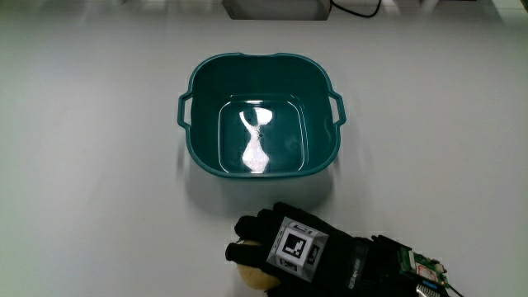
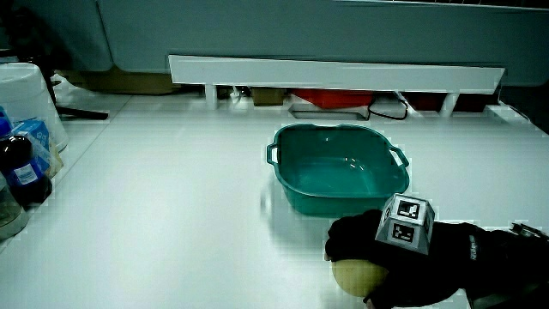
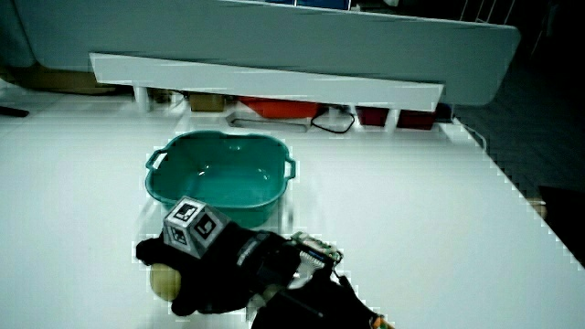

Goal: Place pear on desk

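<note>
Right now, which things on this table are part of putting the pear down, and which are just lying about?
Part of the job:
- pear, under the hand
- hand, curled over the pear, nearer the person than the basin
- table, where it goes

Lying about:
- teal basin, empty
- bottles and white container at the table's edge

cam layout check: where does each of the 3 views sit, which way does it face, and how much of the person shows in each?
Main view: overhead, looking straight down on the teal basin; shows the hand curled on the pear and its forearm, nearer the person than the basin.
Side view: at the person's side of the table, looking forward and down toward the low partition; shows the hand and forearm.
Side view: same direction from another angle, basin rim mid-table; shows the hand and forearm.
Shared: all three show the basin, hand and pear.
</note>
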{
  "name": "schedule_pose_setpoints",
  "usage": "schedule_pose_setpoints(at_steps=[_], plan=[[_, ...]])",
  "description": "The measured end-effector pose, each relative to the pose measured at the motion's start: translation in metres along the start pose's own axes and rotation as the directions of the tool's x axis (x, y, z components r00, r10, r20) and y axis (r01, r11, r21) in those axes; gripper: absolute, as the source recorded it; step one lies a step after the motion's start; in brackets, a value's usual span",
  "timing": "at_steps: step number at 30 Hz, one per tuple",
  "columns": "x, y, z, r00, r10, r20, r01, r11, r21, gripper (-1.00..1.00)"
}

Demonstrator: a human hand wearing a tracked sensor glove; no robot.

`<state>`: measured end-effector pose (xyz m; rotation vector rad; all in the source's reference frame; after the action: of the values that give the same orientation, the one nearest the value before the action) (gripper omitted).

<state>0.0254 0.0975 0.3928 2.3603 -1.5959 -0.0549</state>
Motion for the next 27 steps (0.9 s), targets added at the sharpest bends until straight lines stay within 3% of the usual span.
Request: schedule_pose_setpoints(at_steps=[2,3,4,5,11,13,14,15,16,19,20,21,23,27], plan=[[-0.002,0.001,-0.003,0.999,0.001,-0.05,-0.003,0.9991,-0.042,0.0],[-0.002,0.002,-0.006,1.0,0.0,-0.019,0.0,0.9997,-0.025,0.0],[-0.003,0.002,-0.007,1.0,-0.002,-0.025,0.0,0.9975,-0.071,0.0],[-0.004,0.003,-0.01,0.999,-0.002,-0.046,-0.001,0.9988,-0.049,0.0],[-0.006,0.007,-0.023,0.999,-0.009,-0.046,0.006,0.9973,-0.074,0.0],[-0.006,0.008,-0.026,0.996,-0.012,-0.085,0.007,0.9981,-0.061,0.0],[-0.005,0.008,-0.027,0.998,-0.014,-0.055,0.012,0.999,-0.042,0.0],[-0.005,0.008,-0.028,0.996,-0.013,-0.087,0.011,0.9995,-0.028,0.0],[-0.004,0.009,-0.027,0.996,-0.012,-0.083,0.007,0.9981,-0.061,0.0],[-0.004,0.01,-0.026,0.997,-0.016,-0.08,0.01,0.9969,-0.078,0.0],[-0.004,0.01,-0.028,0.996,-0.019,-0.084,0.013,0.9972,-0.074,0.0],[-0.004,0.01,-0.03,0.995,-0.017,-0.094,0.015,0.9994,-0.03,0.0],[-0.003,0.01,-0.028,0.995,-0.021,-0.095,0.012,0.9962,-0.087,0.0],[-0.003,0.01,-0.031,0.995,-0.025,-0.099,0.022,0.9992,-0.035,-0.05]])
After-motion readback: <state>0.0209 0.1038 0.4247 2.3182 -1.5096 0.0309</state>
